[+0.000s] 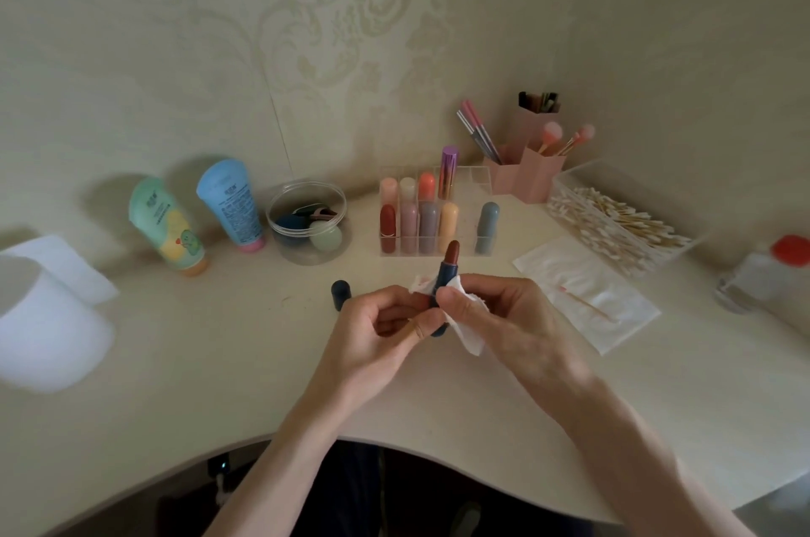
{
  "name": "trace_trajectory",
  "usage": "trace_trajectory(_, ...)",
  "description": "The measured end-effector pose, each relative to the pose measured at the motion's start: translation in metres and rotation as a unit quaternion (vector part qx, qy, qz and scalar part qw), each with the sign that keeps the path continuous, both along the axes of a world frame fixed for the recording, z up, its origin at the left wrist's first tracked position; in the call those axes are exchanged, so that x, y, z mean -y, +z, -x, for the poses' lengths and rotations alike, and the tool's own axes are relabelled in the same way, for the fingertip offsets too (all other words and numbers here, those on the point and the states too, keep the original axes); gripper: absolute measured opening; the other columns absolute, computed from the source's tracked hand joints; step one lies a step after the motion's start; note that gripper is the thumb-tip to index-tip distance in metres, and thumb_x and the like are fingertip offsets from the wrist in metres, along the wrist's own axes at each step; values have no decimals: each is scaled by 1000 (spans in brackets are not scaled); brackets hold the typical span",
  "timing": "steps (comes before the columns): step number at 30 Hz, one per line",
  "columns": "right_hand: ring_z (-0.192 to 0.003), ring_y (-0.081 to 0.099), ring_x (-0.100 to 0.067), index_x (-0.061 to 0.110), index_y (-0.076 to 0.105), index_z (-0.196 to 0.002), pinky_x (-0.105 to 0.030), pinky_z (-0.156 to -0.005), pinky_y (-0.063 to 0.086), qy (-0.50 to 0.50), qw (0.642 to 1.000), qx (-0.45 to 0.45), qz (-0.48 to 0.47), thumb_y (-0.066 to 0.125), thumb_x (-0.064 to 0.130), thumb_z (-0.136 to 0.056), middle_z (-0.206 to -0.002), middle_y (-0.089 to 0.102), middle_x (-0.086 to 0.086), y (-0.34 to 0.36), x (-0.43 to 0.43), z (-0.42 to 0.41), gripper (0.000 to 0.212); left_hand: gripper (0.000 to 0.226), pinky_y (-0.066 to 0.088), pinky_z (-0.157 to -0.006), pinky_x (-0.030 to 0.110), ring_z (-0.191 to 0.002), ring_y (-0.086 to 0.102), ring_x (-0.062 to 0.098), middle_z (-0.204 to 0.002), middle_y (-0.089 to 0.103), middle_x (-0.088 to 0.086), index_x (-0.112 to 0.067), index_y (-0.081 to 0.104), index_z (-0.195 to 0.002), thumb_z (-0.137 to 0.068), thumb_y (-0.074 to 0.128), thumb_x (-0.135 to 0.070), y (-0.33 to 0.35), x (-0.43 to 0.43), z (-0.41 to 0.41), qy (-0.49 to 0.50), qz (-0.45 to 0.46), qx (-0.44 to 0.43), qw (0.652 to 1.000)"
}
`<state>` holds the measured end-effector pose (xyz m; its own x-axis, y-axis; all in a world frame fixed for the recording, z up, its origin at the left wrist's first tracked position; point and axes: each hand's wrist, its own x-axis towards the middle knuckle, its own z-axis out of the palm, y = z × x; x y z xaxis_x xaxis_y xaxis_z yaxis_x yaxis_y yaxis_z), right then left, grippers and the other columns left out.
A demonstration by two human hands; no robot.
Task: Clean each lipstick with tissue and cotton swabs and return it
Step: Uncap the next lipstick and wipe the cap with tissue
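Note:
An uncapped dark blue lipstick (448, 269) with a brown-red tip stands upright between my hands above the table's middle. My left hand (385, 328) grips its lower barrel. My right hand (495, 313) pinches a white tissue (467, 337) against the tube's side. Its dark blue cap (340, 293) stands on the table just left of my left hand. Behind, a clear lipstick organizer (431, 249) holds several capped lipsticks. A used cotton swab (587, 304) lies on a flat tissue sheet (587, 295) to the right.
A clear box of cotton swabs (613, 225) sits at the right, pink brush holders (526, 172) behind it. A round clear tub (309, 221), two tubes (228, 207) and a tissue roll (48, 317) are on the left. A red-capped bottle (767, 273) stands far right.

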<state>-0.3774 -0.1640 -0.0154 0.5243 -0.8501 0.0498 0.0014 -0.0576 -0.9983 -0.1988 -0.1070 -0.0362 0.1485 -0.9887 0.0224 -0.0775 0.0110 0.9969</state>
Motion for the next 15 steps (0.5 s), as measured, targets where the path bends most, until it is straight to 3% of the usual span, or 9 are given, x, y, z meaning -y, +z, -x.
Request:
trace_trajectory(3,-98,70,-51,-5,76,-107,-62,-101,53,-4,999,43,-2,64,24,-104,-100,76,-27,0,-1,-4,32,28,43,-65,20,-64,56,12,-73,70,1,-13,78,-109,-96,61,-31,3,-5,-6,-68,10,-25,997)
trace_trajectory(6,-92,70,-55,-11,72,-105,-71,-94,49,11,998,53,7,64,24,-106,-96,74,-33,-2,-2,-8,36,20,44,-61,22,-58,52,13,-69,70,1,-11,82,-102,-90,70,-23,5,-6,-8,-46,3,-63,997)
trace_trajectory(8,-97,71,-51,-7,75,-107,-69,-94,52,-1,998,52,19,68,23,-103,-104,76,-29,-4,-3,-10,31,19,50,-62,24,-61,60,12,-77,77,3,-16,85,-93,-77,82,-25,8,-7,-4,6,-7,-72,997)
trace_trajectory(11,-97,73,-45,2,80,-105,-63,-90,54,-40,998,29,48,72,21,-99,-100,79,-19,-7,-4,-12,21,20,56,-69,22,-70,71,15,-80,79,1,-22,84,-82,-66,89,-34,4,-7,-1,70,10,0,998)
trace_trajectory(15,-79,68,-40,-4,76,-99,-57,-76,54,-37,997,54,41,67,24,-102,-91,72,-30,-5,-3,-12,30,28,53,-61,27,-75,74,25,-90,79,9,-12,79,-104,-80,79,-26,4,-6,-3,0,16,-46,999)
